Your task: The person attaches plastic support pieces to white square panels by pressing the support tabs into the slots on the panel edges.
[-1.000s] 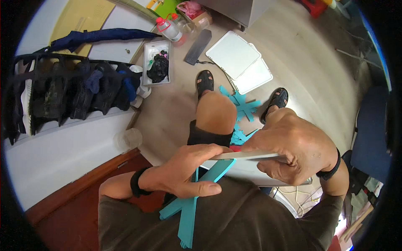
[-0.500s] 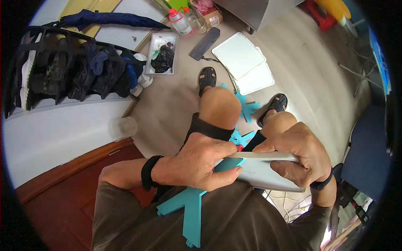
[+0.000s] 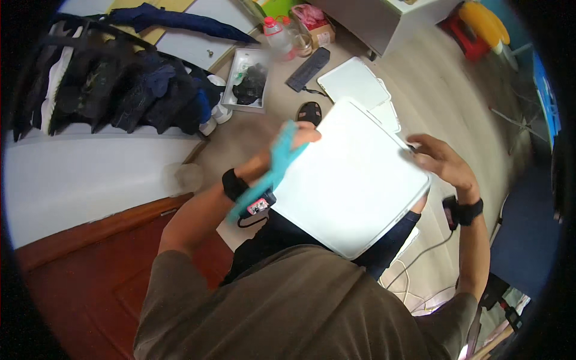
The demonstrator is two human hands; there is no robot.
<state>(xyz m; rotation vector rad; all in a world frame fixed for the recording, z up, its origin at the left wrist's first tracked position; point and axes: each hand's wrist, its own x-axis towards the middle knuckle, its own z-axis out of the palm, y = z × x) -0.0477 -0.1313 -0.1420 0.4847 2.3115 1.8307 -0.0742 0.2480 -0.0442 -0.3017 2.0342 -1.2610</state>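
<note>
A white flat panel (image 3: 354,180) with rounded corners lies tilted over my lap, its broad face up. My left hand (image 3: 303,137) is at the panel's upper left edge, closed on a teal branching strip piece (image 3: 279,159), which is blurred by motion. The strip hangs along my left wrist, and some of my fingers are hidden behind it. My right hand (image 3: 445,163) is beside the panel's right edge, fingers curved and apart. Its fingertips are close to the edge; whether they touch it is hard to tell. Dark bands circle both wrists.
More white panels (image 3: 351,81) lie on the floor ahead, beside a dark folded umbrella (image 3: 309,69). A white box (image 3: 231,90) holds a black bag. On the left stands a shoe rack (image 3: 90,126); a clear container (image 3: 183,179) sits below it. Cables (image 3: 414,282) run on the right.
The panel has turned from edge-on to broad face up. My left hand has moved forward, swinging the teal piece up along the panel's left. My right hand has shifted forward, loosening its grip.
</note>
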